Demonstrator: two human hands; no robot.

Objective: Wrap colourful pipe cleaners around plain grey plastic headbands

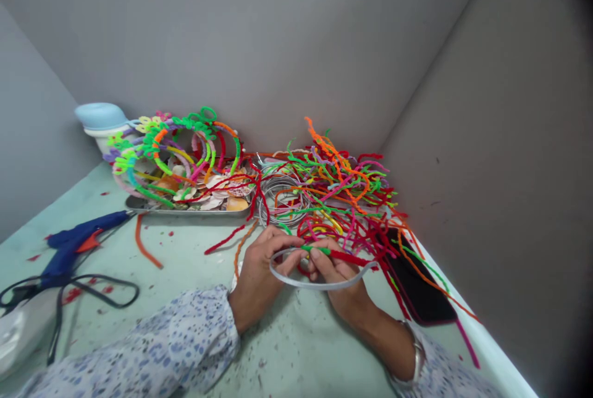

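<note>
A thin grey headband is held above the table, its curve toward me. Red and green pipe cleaner is wrapped along part of its far side. My left hand closes on the headband at the left, its fingertips at the green part. My right hand pinches the wrapped section where green meets red. Just beyond my hands lie a coil of grey wire-like bands and a heap of loose coloured pipe cleaners.
A metal tray holds seashells and several wrapped headbands. Behind it stands a white container with a light blue lid. A blue glue gun with a black cord lies left. A dark phone rests at right, partly under pipe cleaners.
</note>
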